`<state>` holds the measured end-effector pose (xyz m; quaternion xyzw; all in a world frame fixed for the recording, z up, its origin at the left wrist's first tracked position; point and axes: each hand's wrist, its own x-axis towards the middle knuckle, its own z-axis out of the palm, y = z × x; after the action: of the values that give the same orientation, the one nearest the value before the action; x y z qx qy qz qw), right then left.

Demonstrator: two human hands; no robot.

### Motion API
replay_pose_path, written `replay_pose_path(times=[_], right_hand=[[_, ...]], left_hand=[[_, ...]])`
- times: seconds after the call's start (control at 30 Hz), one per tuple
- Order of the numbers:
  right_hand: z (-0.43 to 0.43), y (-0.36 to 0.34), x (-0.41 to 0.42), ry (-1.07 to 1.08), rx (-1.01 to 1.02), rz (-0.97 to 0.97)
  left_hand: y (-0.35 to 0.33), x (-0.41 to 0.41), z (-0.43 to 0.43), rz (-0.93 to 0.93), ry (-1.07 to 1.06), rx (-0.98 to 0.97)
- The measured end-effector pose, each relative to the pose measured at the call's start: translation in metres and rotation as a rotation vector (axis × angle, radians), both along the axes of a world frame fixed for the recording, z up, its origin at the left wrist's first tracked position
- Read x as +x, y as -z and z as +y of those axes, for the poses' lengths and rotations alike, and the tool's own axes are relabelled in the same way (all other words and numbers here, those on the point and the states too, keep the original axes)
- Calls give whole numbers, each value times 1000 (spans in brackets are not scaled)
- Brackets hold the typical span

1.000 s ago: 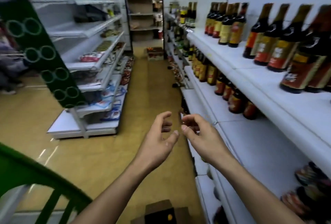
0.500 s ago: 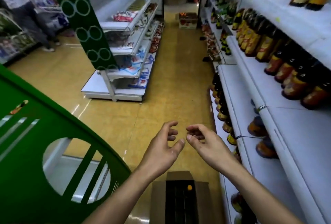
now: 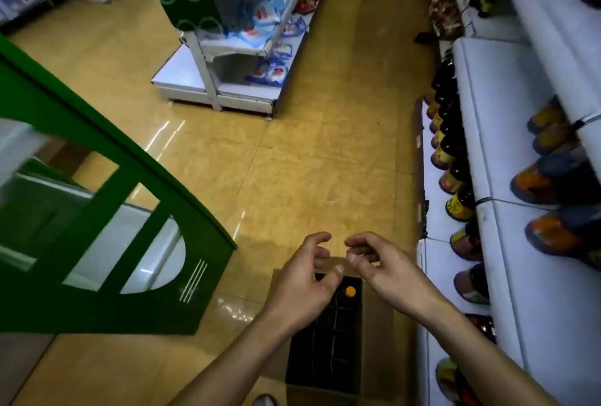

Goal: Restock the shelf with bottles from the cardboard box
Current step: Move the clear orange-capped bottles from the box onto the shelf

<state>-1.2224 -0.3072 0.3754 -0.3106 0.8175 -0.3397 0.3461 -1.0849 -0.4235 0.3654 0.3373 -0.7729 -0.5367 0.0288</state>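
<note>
Cardboard box (image 3: 377, 324) on the floor (image 3: 292, 178) — shelf (image 3: 494, 113) with bottles (image 3: 447, 152) just right of it

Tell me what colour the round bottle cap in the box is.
The bottle cap is orange; the head view shows it.

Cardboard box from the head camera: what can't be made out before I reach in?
Cardboard box interior, head view: too dark to count bottles. Only one orange cap shows, and the left hand and forearm cover the left cells.
Right hand covers the box's far right corner.
Bottles on the shelf: labels blurred, unreadable.
Lowest bottles: cut off by the bottom edge.
</note>
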Motion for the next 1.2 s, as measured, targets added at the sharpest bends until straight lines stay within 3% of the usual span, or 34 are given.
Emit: replay_pose_path(times=[0.37, 0.6, 0.87, 1.1, 1.2], right_hand=[[15, 278, -15, 20, 79, 41], [10, 403, -42, -108, 193, 170], [0, 451, -56, -402, 442, 477], [0, 464, -51, -545, 679, 701], [6, 473, -47, -564, 607, 855]], left_hand=[[289, -21, 22, -68, 161, 16], [436, -48, 15, -178, 359, -108], [512, -82, -5, -273, 418, -191], [533, -75, -5, -276, 481, -311], [539, -72, -5, -208, 470, -307]])
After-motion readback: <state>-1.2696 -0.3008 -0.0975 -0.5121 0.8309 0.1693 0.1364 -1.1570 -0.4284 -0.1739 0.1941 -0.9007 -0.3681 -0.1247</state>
